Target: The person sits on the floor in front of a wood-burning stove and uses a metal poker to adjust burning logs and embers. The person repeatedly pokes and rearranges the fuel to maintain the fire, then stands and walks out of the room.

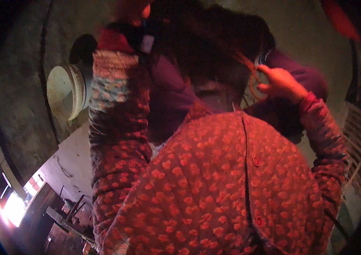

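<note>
My right hand [283, 82], lit red, is closed at the right, its thumb and fingers around the looped handle of a thin tongs-like tool [251, 87]. The tool's narrow shaft runs up and left into a large dark mass [218, 42], where its far end is lost. My left arm reaches straight up, and the left hand [135, 9] is cut off by the top edge, blurred and dark. Its fingers do not show clearly. A small pale object [147, 43] sits beside that wrist. My red flowered jacket fills the lower middle.
A whitish bucket [75, 91] stands at the left, near my left sleeve. My legs in purple trousers [167, 93] show on both sides of the dark mass. A slatted wooden frame [356, 140] is at the far right. Bright daylight [14, 210] enters at the lower left.
</note>
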### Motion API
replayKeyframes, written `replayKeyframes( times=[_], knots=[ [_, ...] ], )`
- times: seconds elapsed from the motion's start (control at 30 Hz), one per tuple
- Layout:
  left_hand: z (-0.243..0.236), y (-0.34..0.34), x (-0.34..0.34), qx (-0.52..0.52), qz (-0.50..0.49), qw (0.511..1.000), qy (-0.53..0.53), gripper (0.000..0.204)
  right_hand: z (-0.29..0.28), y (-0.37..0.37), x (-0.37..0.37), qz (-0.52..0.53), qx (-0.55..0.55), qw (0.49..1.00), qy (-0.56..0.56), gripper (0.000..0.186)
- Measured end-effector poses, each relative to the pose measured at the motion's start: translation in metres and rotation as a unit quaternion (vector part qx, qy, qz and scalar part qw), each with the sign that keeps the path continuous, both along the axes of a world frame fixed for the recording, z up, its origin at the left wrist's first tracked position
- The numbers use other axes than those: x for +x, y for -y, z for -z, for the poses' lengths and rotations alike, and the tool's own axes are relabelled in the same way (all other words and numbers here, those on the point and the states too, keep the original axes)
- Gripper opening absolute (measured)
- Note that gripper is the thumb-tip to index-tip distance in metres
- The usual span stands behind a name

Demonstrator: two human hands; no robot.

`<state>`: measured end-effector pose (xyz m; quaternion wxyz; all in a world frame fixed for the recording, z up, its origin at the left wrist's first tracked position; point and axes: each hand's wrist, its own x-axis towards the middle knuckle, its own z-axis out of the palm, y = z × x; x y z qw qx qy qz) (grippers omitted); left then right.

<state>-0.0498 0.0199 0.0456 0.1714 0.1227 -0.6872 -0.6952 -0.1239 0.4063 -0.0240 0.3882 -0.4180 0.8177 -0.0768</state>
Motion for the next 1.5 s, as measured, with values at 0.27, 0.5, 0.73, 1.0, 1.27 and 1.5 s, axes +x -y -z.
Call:
replayKeyframes(
  times=[0.27, 0.5, 0.73, 1.0, 1.27, 1.5],
  knots=[
    [-0.007, 0.001, -0.016, -0.006, 0.018, 0.999, 0.033, 0.061, -0.019, -0.01, 0.017, 0.317, -0.069, 0.86, 0.395, 0.03],
    [-0.007, -0.002, -0.008, -0.006, 0.002, 0.998, 0.063, 0.06, -0.067, -0.046, 0.06, 0.464, -0.126, 0.696, 0.534, 0.028],
    [-0.003, -0.013, -0.019, -0.018, 0.023, 0.996, 0.086, 0.061, -0.131, -0.102, 0.109, 0.462, -0.178, 0.75, 0.439, 0.047],
    [0.007, -0.026, -0.034, -0.02, 0.043, 0.994, 0.1, 0.066, -0.186, -0.142, 0.157, 0.53, -0.28, 0.664, 0.446, 0.054],
    [0.004, -0.029, -0.033, -0.029, 0.021, 0.993, 0.11, 0.067, -0.182, -0.115, 0.107, 0.499, -0.312, 0.75, 0.303, 0.045],
    [0.003, -0.02, -0.027, -0.019, 0.005, 0.994, 0.109, 0.062, -0.168, -0.084, 0.052, 0.501, -0.332, 0.735, 0.312, 0.042]
  ],
)
